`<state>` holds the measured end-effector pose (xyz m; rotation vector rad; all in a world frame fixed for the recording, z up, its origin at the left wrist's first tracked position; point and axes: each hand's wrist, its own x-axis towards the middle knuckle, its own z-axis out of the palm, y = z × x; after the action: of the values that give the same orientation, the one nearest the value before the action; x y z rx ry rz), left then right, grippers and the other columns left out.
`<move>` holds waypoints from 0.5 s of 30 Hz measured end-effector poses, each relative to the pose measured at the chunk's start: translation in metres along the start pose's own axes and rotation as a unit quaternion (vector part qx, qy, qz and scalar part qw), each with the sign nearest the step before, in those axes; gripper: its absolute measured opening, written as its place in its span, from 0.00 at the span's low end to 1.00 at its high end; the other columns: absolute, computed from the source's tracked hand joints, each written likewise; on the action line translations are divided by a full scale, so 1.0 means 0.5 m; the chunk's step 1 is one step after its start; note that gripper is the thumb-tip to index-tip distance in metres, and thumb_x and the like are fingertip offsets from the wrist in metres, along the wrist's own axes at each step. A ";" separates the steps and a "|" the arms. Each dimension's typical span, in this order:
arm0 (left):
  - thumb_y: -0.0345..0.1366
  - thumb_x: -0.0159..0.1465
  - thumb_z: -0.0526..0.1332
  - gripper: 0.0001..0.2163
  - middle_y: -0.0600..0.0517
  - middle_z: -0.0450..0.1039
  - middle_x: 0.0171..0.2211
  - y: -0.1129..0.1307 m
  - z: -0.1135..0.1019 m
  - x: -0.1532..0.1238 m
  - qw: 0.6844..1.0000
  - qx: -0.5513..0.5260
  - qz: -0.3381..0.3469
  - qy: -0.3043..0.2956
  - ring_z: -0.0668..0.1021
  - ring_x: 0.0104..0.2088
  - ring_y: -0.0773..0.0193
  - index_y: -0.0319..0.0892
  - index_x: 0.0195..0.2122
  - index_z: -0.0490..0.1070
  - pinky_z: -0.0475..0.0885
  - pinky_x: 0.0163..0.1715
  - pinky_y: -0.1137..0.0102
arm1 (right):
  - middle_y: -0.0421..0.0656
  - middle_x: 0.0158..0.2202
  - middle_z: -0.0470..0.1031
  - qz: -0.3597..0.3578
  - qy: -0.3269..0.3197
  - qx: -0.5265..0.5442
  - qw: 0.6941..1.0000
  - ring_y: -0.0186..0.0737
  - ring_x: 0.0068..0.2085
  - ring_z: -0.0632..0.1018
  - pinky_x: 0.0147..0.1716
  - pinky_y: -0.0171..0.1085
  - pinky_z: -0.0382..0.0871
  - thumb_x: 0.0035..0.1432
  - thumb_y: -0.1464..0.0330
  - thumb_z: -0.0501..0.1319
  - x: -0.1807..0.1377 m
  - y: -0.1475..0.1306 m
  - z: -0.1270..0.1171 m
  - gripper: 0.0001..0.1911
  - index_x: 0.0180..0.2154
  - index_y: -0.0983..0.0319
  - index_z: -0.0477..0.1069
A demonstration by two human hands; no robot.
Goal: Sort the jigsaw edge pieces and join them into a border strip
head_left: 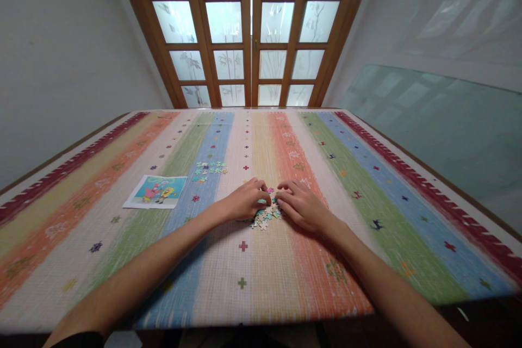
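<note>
A small heap of jigsaw puzzle pieces (pixel 264 221) lies on the striped tablecloth between my two hands. At its left edge, my left hand (pixel 247 200) is curled, thumb and forefinger closed on a puzzle piece with teal on it, partly hidden by the fingers. My right hand (pixel 300 205) reaches in from the other side, fingers apart and bent, tips touching the heap's edge. Farther off to the left, a group of spread-out puzzle pieces (pixel 211 167) lies on the blue stripe. A printed picture card (pixel 157 192) with cartoon figures rests left of my hands.
The striped tablecloth (pixel 243 266) covers a wide table whose near edge is close to me. Wooden doors with frosted panes (pixel 230 22) stand beyond the far edge. A pale green glass panel (pixel 432 125) leans by the right wall.
</note>
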<state>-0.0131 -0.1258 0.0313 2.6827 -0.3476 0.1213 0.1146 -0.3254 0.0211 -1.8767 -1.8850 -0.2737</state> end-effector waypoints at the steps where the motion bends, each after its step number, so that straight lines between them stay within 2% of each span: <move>1: 0.27 0.66 0.63 0.07 0.47 0.70 0.41 0.000 -0.001 0.002 1.000 -0.001 -0.001 -0.004 0.73 0.46 0.55 0.43 0.41 0.79 0.69 0.49 0.60 | 0.51 0.45 0.73 0.001 0.001 0.000 1.000 0.48 0.46 0.71 0.47 0.47 0.67 0.72 0.69 0.51 0.000 0.000 0.000 0.14 0.42 0.63 0.76; 9: 0.26 0.63 0.63 0.05 0.47 0.71 0.41 0.006 -0.009 0.008 0.999 -0.037 -0.002 -0.003 0.73 0.45 0.56 0.42 0.38 0.73 0.69 0.48 0.62 | 0.51 0.45 0.73 0.004 0.007 -0.002 1.000 0.48 0.46 0.72 0.48 0.48 0.67 0.72 0.68 0.52 -0.002 0.004 0.004 0.14 0.43 0.62 0.76; 13: 0.26 0.63 0.61 0.04 0.50 0.73 0.35 0.010 -0.026 0.001 0.997 -0.070 -0.034 0.001 0.74 0.38 0.60 0.42 0.34 0.70 0.69 0.43 0.65 | 0.51 0.46 0.73 0.000 -0.001 0.001 1.000 0.47 0.46 0.71 0.48 0.47 0.67 0.73 0.67 0.51 -0.002 0.004 0.003 0.15 0.42 0.63 0.75; 15: 0.26 0.63 0.60 0.04 0.51 0.74 0.32 0.005 -0.041 -0.009 0.994 -0.089 -0.062 0.022 0.74 0.34 0.62 0.43 0.33 0.70 0.69 0.40 0.66 | 0.51 0.46 0.73 0.005 -0.005 0.002 1.000 0.47 0.46 0.71 0.48 0.47 0.67 0.73 0.67 0.50 -0.003 0.003 0.002 0.15 0.42 0.62 0.75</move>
<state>-0.0189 -0.1182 0.0502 2.5128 -0.1681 0.1074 0.1158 -0.3260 0.0194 -1.8878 -1.8808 -0.2560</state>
